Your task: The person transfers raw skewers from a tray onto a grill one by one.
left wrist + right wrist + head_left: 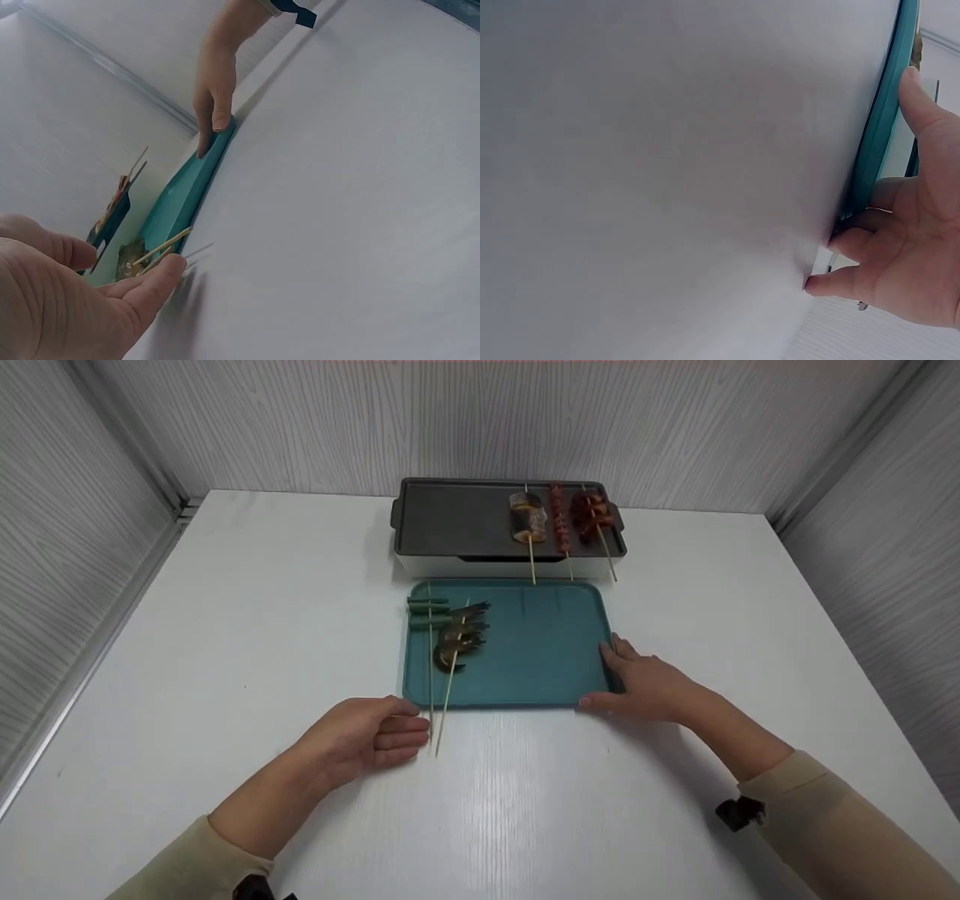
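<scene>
A teal tray (529,660) lies on the table. On its left side are a skewer of shrimp (460,639) and a skewer of green stick-like pieces (429,611), their bare sticks passing over the front rim. My left hand (367,739) is at the tray's front left corner, fingers loosely extended beside the stick ends; in the left wrist view I cannot tell whether they touch the sticks (165,247). My right hand (649,686) rests against the front right corner, thumb along the front rim and fingers by the right side. In the right wrist view, its thumb (922,105) touches the tray's rim (885,105).
Behind the tray stands a dark griddle (457,521) on a white base. On its right half lie a skewer of pale and dark chunks (528,519), a thin red beaded skewer (559,519) and a skewer of glossy reddish-brown pieces (591,514). Pale wood-grain panels (300,427) enclose the white table (285,585).
</scene>
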Motion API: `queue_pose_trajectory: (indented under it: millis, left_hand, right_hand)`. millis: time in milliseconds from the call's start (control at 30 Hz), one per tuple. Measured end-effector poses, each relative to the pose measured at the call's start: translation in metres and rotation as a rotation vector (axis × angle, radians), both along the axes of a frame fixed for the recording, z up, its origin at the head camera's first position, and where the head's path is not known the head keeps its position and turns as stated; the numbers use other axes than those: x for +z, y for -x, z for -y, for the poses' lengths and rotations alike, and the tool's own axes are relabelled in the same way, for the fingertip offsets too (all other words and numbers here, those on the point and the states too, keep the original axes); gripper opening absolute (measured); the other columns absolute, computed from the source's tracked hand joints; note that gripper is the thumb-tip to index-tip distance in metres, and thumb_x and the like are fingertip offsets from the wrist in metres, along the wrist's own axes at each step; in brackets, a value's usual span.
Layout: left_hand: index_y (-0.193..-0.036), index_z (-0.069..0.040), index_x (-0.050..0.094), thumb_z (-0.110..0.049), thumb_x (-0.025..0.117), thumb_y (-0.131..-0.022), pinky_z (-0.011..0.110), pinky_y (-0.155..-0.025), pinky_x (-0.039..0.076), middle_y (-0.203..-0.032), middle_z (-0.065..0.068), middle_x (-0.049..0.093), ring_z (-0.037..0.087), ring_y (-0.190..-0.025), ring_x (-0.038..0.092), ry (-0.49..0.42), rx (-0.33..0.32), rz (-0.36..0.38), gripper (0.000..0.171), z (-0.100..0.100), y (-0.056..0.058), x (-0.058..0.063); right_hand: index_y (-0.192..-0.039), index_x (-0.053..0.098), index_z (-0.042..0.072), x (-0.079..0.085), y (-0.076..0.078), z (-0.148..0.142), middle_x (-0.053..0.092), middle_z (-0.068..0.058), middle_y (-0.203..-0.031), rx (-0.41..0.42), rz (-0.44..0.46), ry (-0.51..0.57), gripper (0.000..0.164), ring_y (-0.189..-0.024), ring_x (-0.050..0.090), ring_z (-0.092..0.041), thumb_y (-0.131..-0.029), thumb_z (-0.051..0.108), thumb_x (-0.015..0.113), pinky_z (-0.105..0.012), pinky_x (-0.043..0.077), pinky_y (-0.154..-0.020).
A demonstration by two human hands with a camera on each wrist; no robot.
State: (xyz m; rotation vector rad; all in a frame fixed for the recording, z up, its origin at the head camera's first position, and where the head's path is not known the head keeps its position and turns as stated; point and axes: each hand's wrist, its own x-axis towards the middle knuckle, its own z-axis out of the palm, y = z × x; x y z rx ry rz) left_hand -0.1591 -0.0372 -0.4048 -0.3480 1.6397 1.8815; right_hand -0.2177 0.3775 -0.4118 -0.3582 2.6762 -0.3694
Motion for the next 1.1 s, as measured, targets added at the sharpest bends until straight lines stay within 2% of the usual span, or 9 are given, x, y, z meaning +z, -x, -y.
queue_pose_trajectory:
  millis: [200,533,767,933,1100]
  left_hand:
    - [-0.135,0.011,0.062,-0.012,0.061,-0.103,0.039,-0.097,0.059,-0.126,0.022,0.073,0.031,-0.115,0.074,-0.029,-0.012,0.022,0.039,-0.002,0.003,-0.006]
    - [-0.133,0.012,0.061,-0.01,0.059,-0.104,0.038,-0.095,0.06,-0.111,0.017,0.078,0.026,-0.105,0.077,-0.102,-0.002,0.059,0.037,-0.005,0.008,-0.014]
    - [-0.134,0.012,0.06,-0.012,0.062,-0.105,0.035,-0.094,0.06,-0.113,0.018,0.078,0.026,-0.105,0.077,-0.133,0.005,0.03,0.038,-0.003,0.008,-0.012]
    - [-0.136,0.013,0.06,-0.013,0.066,-0.105,0.036,-0.095,0.06,-0.115,0.019,0.076,0.025,-0.107,0.076,-0.121,0.02,-0.014,0.041,-0.002,0.008,-0.01]
    - [-0.134,0.013,0.062,-0.01,0.068,-0.104,0.035,-0.095,0.06,-0.112,0.018,0.077,0.023,-0.105,0.077,-0.105,0.036,-0.027,0.039,-0.001,0.013,-0.01]
  right_hand:
    - [-0.168,0.014,-0.003,-0.003,-0.001,0.0,0.006,-0.026,-0.175,-0.003,-0.015,0.0,0.122,-0.158,0.02,-0.045,-0.091,0.081,0.06,-0.064,0.019,-0.125]
    - [-0.168,0.014,-0.001,-0.006,-0.001,0.0,0.006,-0.024,-0.175,-0.016,-0.024,0.0,0.123,-0.158,0.021,-0.046,-0.09,0.082,0.06,-0.064,0.02,-0.125]
    - [-0.168,0.015,-0.001,-0.006,-0.002,0.0,0.006,-0.025,-0.175,-0.014,-0.029,-0.001,0.121,-0.157,0.023,-0.048,-0.091,0.081,0.06,-0.065,0.02,-0.124]
    - [-0.168,0.016,-0.003,-0.006,-0.002,-0.002,0.007,-0.027,-0.174,-0.001,-0.04,0.013,0.118,-0.156,0.025,-0.047,-0.093,0.077,0.062,-0.066,0.02,-0.124]
    - [-0.168,0.016,-0.003,-0.007,-0.002,-0.002,0.007,-0.026,-0.174,0.002,-0.046,0.014,0.119,-0.157,0.024,-0.047,-0.093,0.078,0.061,-0.066,0.02,-0.124]
